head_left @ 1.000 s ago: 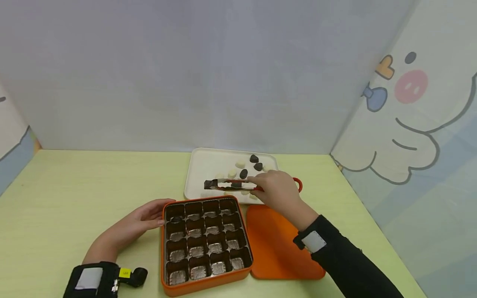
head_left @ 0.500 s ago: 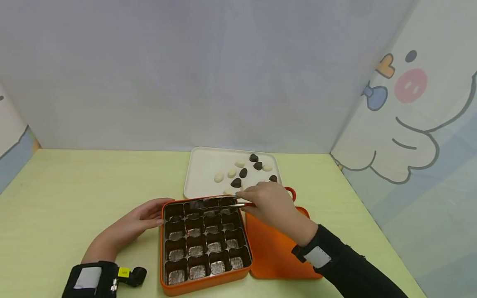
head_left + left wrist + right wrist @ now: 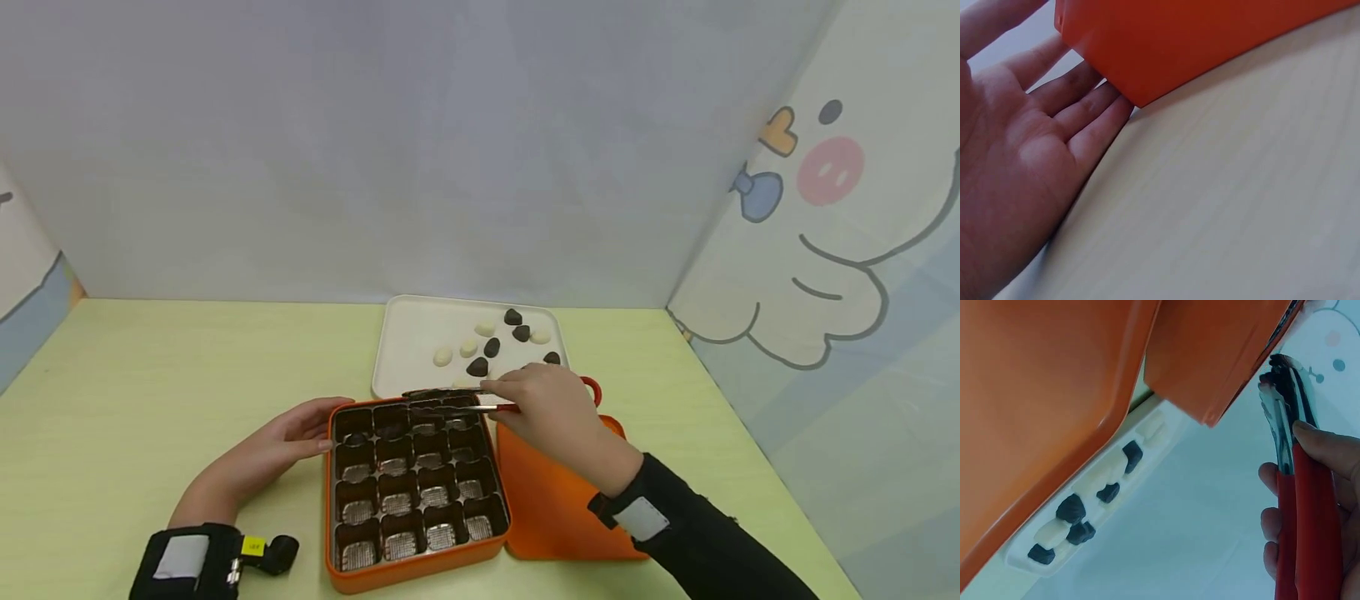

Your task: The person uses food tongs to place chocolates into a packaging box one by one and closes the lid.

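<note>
My left hand [image 3: 288,437] rests with extended fingers against the back left corner of a square orange box [image 3: 420,568], its thumb at the rim. A dark brown insert [image 3: 397,479] divides the box into several compartments. Dark pieces lie in the first and second compartments of the back row. My right hand [image 3: 555,417] holds red-handled metal tongs [image 3: 1317,525] over that back row, their arms a little apart with nothing seen between them. Behind the box, a white tray [image 3: 408,337] carries several dark lumps [image 3: 477,367] and cream-coloured lumps [image 3: 442,357].
An orange lid [image 3: 562,508] lies flat on the table [image 3: 210,358], right of the box and under my right forearm. A grey wall [image 3: 337,167] stands behind the table, with a cartoon-printed panel [image 3: 817,250] along the right side.
My right hand has brought the tongs from over the tray to the box's back row. A dark piece now shows in the second compartment. My left hand has stayed at the corner.
</note>
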`<action>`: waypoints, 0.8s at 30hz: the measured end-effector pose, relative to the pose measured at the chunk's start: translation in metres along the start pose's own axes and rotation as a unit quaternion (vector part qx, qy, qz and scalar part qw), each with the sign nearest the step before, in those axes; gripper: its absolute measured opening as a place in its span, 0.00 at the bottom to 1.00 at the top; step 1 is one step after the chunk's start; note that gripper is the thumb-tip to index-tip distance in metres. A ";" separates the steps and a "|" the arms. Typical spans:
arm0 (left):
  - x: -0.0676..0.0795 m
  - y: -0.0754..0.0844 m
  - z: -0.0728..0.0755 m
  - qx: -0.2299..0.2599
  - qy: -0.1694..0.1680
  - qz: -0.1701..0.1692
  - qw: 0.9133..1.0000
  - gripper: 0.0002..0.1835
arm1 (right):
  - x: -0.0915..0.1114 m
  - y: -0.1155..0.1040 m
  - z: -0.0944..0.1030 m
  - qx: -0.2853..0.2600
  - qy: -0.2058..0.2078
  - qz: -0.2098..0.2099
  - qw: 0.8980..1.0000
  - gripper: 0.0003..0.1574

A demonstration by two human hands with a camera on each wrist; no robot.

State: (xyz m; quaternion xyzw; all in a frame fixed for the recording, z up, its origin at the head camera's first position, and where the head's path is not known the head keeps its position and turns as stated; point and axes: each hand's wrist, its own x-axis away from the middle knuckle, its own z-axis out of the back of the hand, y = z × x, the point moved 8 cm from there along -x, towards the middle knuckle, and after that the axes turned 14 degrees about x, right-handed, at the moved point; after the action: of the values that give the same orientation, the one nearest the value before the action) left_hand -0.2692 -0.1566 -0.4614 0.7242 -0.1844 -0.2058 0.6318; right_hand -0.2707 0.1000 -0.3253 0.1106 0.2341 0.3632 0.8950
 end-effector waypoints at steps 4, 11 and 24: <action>-0.001 0.000 0.000 -0.003 0.006 0.000 1.000 0.25 | 0.007 0.023 -0.004 0.000 0.002 -0.049 0.999 0.23; -0.001 -0.002 0.002 -0.004 0.008 0.004 1.000 0.25 | 0.030 0.058 -0.032 0.034 -0.059 -0.141 0.988 0.22; 0.002 -0.006 0.006 -0.002 -0.001 0.007 1.000 0.25 | 0.041 0.062 -0.070 0.055 -0.138 -0.161 0.976 0.18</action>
State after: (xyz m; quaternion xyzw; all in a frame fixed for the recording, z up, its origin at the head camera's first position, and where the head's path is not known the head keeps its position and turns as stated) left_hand -0.2711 -0.1617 -0.4686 0.7216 -0.1901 -0.2026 0.6341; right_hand -0.3168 0.1748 -0.3775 0.1693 0.1424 0.1819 0.9581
